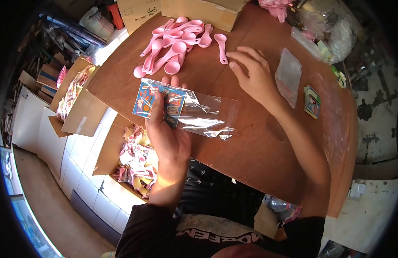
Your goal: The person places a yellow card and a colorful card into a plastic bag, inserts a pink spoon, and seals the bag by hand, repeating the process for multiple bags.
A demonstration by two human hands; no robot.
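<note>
The left hand (166, 129) lies palm up over the near edge of the wooden table (267, 146), fingers closed lightly around a clear plastic bag (199, 116) with printed cards (158, 103) inside; the cards sit at the bag's 9 o'clock end, under the thumb, and the empty mouth trails off toward 3 o'clock. The right hand (250, 71) rests flat and open on the table at about 1 o'clock from the bag, holding nothing, its fingertips just beside a single pink spoon (221, 47). The pile of pink spoons (175, 45) lies at 11 o'clock from that hand, near a cardboard box (199, 10). A stack of empty bags (288, 77) lies at 3 o'clock of the right hand, and a small stack of cards (312, 102) beyond it.

The hold on the bag looks loose, and the bag hangs partly past the table edge: if the hand tilts toward its open end, the cards may well slide out and drop into the open box of filled packets (136, 161) below at 7 o'clock. The lone spoon could also be nudged away by a careless fingertip
</note>
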